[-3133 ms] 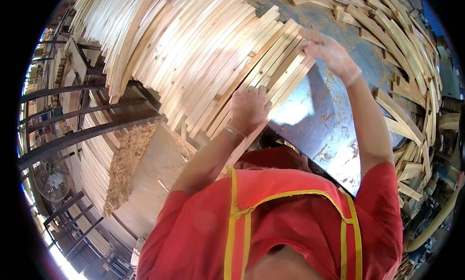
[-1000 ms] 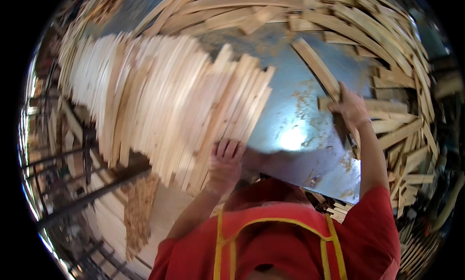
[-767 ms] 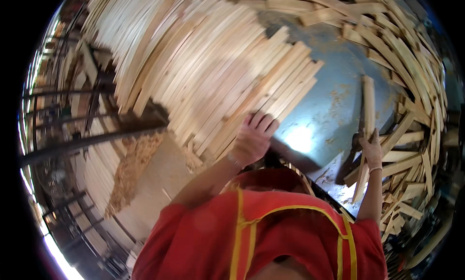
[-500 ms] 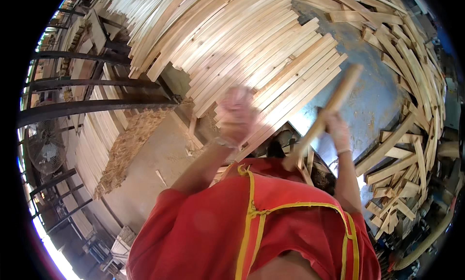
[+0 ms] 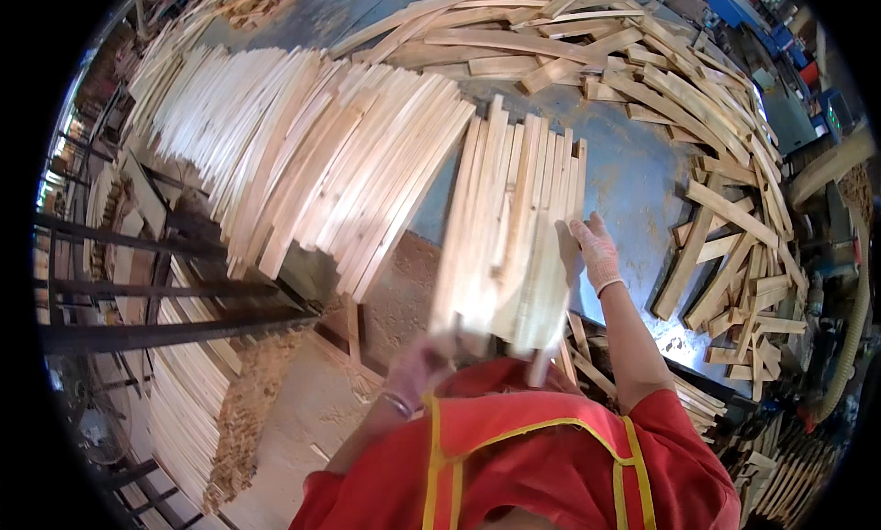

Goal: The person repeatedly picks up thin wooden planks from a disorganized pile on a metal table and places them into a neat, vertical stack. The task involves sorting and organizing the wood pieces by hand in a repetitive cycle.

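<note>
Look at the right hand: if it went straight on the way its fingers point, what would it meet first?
The right hand already rests against the bundle of slats. Sliding on along it, it probably meets only the bare blue table; depth is unclear.

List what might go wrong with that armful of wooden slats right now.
1. The bundle of slats is loose and uneven, with the right hand only flat against its side; outer slats could slide off.
2. The left hand supports the near ends from below, so the bundle may tip forward.
3. Scattered offcuts on the metal table could snag the load.
</note>
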Available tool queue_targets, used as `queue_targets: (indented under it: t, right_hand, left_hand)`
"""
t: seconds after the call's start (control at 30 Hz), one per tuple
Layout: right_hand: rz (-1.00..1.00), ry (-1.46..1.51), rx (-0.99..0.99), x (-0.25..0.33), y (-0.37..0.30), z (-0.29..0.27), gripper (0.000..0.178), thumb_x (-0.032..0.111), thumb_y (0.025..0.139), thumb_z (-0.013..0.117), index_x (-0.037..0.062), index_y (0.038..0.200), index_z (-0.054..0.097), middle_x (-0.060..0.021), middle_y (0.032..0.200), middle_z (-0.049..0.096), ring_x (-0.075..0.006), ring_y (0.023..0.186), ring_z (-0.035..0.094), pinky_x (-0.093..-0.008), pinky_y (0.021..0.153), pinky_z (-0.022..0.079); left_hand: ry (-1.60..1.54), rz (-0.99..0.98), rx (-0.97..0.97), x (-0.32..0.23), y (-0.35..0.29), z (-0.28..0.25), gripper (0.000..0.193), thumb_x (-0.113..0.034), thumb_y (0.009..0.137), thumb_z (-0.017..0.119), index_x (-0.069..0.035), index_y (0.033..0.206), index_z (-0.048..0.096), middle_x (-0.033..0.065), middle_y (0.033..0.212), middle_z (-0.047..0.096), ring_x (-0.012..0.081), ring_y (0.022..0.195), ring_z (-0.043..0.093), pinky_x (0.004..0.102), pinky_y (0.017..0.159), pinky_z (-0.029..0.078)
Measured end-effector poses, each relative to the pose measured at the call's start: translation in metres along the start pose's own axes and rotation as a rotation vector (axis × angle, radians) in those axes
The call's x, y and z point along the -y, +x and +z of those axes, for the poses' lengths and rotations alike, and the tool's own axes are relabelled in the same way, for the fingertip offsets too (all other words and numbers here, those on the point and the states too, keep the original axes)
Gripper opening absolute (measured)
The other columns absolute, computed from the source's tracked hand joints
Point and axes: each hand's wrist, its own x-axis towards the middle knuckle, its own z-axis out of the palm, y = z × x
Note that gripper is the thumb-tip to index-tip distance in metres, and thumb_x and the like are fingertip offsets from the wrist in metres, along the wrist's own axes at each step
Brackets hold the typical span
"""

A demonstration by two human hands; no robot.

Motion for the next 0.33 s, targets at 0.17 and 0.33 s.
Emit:
queue_targets:
  t: [0.17,0.33]
  right_hand:
    - [-0.056,-0.155,-0.029,0.009,0.019,-0.021,0.086,0.036,0.099,0.074,-0.0063,0.163,0.036,-0.0261,0.154,0.058,-0.0299,0.141,0.058,-0.0354,0.117,0.042]
    - [-0.035,-0.215,0.058,0.027,0.084,-0.018,0.088,0.04,0.097,0.074,-0.0059,0.162,0.038,-0.0262,0.158,0.055,-0.0338,0.145,0.055,-0.0389,0.12,0.041]
  left_hand:
    - [0.821,0.153,-0.163,-0.061,0.047,0.023,0.042,-0.033,0.101,0.066,-0.01,0.137,0.066,0.0153,0.124,0.072,0.0334,0.119,0.069,0.0485,0.108,0.055]
    - [1.207,0.162,-0.282,-0.186,0.132,0.063,0.06,-0.044,0.098,0.067,-0.017,0.151,0.058,0.0193,0.141,0.066,0.0367,0.133,0.063,0.0522,0.12,0.045]
